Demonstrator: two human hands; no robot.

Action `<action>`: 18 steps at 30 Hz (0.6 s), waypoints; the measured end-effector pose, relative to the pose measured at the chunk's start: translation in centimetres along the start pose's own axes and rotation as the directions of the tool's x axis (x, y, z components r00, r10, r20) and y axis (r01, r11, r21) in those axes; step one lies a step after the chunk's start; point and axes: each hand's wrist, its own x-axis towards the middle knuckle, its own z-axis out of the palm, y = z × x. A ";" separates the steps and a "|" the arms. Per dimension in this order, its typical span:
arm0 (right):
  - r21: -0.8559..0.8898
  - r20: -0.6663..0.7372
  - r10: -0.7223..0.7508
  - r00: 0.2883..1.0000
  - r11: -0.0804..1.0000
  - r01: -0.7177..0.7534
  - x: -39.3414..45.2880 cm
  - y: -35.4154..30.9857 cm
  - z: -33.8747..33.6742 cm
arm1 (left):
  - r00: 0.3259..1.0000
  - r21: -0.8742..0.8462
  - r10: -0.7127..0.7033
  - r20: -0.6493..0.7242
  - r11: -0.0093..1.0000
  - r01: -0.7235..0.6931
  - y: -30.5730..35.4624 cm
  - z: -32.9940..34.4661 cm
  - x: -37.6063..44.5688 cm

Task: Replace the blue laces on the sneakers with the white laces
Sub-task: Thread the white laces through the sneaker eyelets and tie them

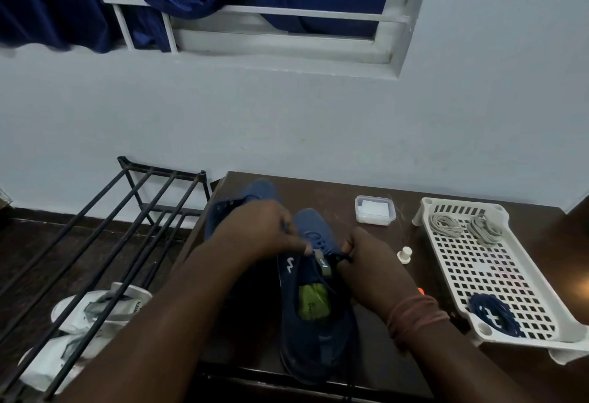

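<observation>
From the head view I judge one blue lace is out: a dark blue coiled lace (495,313) lies in the white perforated plastic tray (471,275), far of it two white lace bundles (465,225) wait. My left hand (271,230) and right hand (366,259) pinch lace at the near blue mesh sneaker (315,307) on the dark brown desk (376,332); the far sneaker (251,195) seems laceless.

Both forearms reach forward, left hand (271,230) and right hand (366,259) close together, fingers curled, pinching.
</observation>
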 end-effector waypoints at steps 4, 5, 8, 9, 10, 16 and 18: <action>-0.020 0.008 0.003 1.000 1.000 -0.002 -0.2 0.0 0.0 | 0.999 -0.011 0.036 0.000 0.999 -0.036 0.7 0.4 0.3; -0.022 0.004 -0.007 1.000 1.000 0.007 -0.3 0.0 0.0 | 0.997 -0.118 0.048 -0.056 0.992 -0.055 1.3 0.0 0.1; -0.039 0.021 -0.081 0.996 0.996 0.082 -0.7 -0.3 -0.1 | 0.951 -0.432 -0.063 -0.303 0.898 -0.078 2.2 -1.3 -0.3; -0.068 0.039 -0.112 0.993 0.991 0.114 -0.8 -0.5 -0.1 | 0.917 -0.476 -0.132 -0.376 0.877 -0.069 2.0 -1.5 -0.2; -0.115 0.059 -0.145 0.988 0.982 0.151 -0.8 -0.7 0.0 | 0.885 -0.467 -0.185 -0.428 0.883 -0.041 1.7 -1.4 0.0; -0.279 0.119 -0.299 0.947 0.905 0.321 -0.4 -0.9 0.8 | 0.899 0.138 -0.177 -0.400 0.958 0.250 1.6 1.3 -0.8; -0.319 0.114 -0.314 0.943 0.887 0.334 0.0 -0.7 1.1 | 0.937 0.061 -0.108 -0.333 0.989 0.136 2.0 2.7 -0.9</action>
